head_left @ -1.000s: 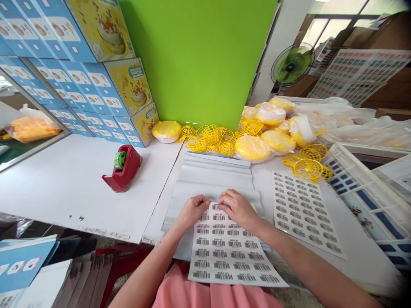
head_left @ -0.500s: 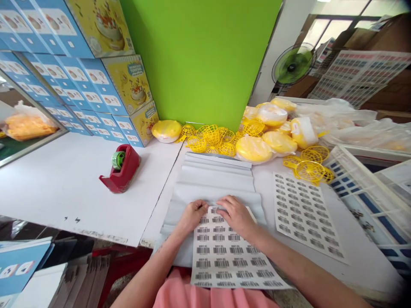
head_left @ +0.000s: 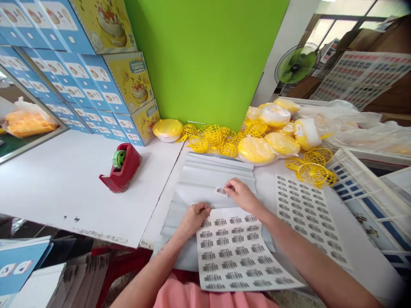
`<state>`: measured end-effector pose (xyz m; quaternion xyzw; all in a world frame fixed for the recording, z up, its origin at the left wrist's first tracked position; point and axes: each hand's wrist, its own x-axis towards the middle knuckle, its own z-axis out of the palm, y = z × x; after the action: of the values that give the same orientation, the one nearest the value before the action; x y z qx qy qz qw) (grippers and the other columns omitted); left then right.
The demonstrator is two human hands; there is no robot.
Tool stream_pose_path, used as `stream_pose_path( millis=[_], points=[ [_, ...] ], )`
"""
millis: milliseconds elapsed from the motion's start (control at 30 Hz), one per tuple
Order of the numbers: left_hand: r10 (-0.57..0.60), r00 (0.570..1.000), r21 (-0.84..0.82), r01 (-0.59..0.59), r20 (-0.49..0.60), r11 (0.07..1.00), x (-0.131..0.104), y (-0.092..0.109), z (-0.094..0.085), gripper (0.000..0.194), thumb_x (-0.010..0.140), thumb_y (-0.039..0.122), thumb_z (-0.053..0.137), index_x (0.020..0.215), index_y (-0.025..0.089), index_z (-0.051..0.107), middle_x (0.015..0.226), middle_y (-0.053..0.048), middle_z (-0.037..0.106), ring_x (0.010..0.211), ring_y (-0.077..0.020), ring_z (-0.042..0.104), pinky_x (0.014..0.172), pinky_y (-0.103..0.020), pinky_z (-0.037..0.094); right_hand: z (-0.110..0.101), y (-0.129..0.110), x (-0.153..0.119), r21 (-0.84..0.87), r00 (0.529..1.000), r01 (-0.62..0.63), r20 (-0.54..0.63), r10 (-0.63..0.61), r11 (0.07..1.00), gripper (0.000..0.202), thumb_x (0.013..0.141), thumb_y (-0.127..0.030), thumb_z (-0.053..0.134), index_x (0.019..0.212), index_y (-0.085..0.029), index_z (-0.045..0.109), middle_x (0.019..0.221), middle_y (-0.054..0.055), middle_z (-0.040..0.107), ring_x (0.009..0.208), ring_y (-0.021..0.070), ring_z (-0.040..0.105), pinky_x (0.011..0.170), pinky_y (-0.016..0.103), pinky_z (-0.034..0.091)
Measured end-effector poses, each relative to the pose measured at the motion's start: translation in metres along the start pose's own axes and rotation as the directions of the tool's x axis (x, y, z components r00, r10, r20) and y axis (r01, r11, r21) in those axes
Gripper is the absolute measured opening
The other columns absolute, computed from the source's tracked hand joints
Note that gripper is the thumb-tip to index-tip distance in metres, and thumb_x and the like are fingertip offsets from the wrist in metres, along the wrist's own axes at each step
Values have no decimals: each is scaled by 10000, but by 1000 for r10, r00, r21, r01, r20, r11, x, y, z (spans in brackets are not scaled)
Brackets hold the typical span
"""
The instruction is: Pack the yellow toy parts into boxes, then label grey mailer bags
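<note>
My right hand [head_left: 239, 193] pinches a small barcode sticker [head_left: 221, 191] by its right end, just above a stack of grey plastic mailing bags [head_left: 195, 179]. My left hand [head_left: 196, 217] grips the top left corner of a barcode label sheet [head_left: 236, 256] between thumb and fingers. Rows of printed barcodes cover this sheet, which lies over the bags and curls down toward my lap. A second barcode sheet [head_left: 313, 218] lies flat on the table to the right.
A red tape dispenser [head_left: 123, 169] stands on the left. Yellow plastic baskets [head_left: 213, 137] and wrapped yellow-and-white items [head_left: 256, 149] line the back. Blue boxes [head_left: 96, 90] are stacked at the back left; a white crate [head_left: 372, 201] sits at the right.
My right hand has peeled a sticker off the sheet's top edge and moved up and slightly right with it. My left hand stays at the sheet's corner.
</note>
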<state>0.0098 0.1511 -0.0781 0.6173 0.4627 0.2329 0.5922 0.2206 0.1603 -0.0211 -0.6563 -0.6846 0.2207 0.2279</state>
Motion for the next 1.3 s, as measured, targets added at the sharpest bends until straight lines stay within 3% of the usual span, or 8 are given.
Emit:
stream_pose_path(
  millis=[200, 433, 567, 667, 833, 933, 1133, 1300],
  points=[
    [0, 1000, 19, -1, 18, 1000, -2, 4, 0, 250, 820, 397, 521, 758, 163, 582, 607, 48, 437, 551, -103, 373, 563, -257, 313, -3, 30, 58, -63, 989, -67, 125, 75, 996, 105, 787, -143, 587, 705, -158, 651, 777, 38, 688, 743, 162, 611, 671, 240, 434],
    [-2, 1000, 30, 2, 13, 1000, -3, 3, 0, 265, 805, 405, 492, 777, 160, 591, 616, 40, 445, 572, -110, 372, 557, -253, 309, 12, 36, 69, -51, 976, -83, 199, 92, 995, 146, 765, -138, 616, 626, -155, 656, 692, 33, 688, 729, 181, 631, 678, 249, 436],
    [-2, 1000, 32, 2, 13, 999, -2, 3, 0, 276, 800, 417, 488, 761, 162, 585, 621, 35, 456, 584, -115, 378, 566, -256, 315, 17, 33, 62, -14, 991, -96, 95, 97, 995, 63, 723, -116, 682, 777, -146, 672, 1009, 117, 673, 1043, 271, 588, 934, 360, 420],
    [4, 1000, 39, -4, 9, 999, -2, 4, 0, 280, 798, 420, 487, 768, 162, 591, 631, 30, 475, 595, -119, 390, 583, -260, 323, 18, 28, 60, 65, 995, -98, 41, 95, 993, 368, 713, -73, 692, 1059, -174, 619, 1267, 143, 563, 1236, 285, 477, 1065, 440, 340],
    [14, 1000, 58, -14, 4, 998, -4, 6, 0, 273, 794, 412, 482, 749, 164, 588, 626, 32, 467, 598, -121, 385, 591, -261, 321, 19, 24, 69, 278, 964, -159, 249, 89, 947, 78, 867, -162, 577, 939, -163, 604, 907, 103, 712, 833, 194, 696, 815, 374, 559],
    [11, 1000, 63, -11, -2, 998, -5, 8, -1, 277, 793, 416, 478, 759, 163, 587, 640, 30, 473, 608, -122, 390, 593, -259, 322, 20, 29, 74, 319, 947, -204, 303, 105, 926, 85, 870, -129, 552, 949, -152, 574, 838, 97, 731, 727, 170, 712, 719, 334, 586],
    [11, 1000, 78, -10, -2, 997, -5, 7, -1, 268, 791, 406, 478, 749, 165, 585, 641, 25, 479, 610, -125, 404, 592, -259, 323, 10, 50, 84, 105, 977, -213, 22, 212, 971, 164, 866, -103, 476, 957, -165, 597, 954, 106, 711, 861, 205, 689, 836, 391, 534],
    [18, 1000, 84, -16, -12, 996, -3, 5, -1, 254, 786, 387, 476, 740, 161, 581, 648, 15, 494, 632, -134, 431, 607, -262, 331, -6, 66, 94, -184, 976, -159, -178, 126, 970, 261, 799, -60, 556, 1025, -152, 649, 1129, 128, 640, 1145, 265, 538, 1034, 397, 367]
  ],
)
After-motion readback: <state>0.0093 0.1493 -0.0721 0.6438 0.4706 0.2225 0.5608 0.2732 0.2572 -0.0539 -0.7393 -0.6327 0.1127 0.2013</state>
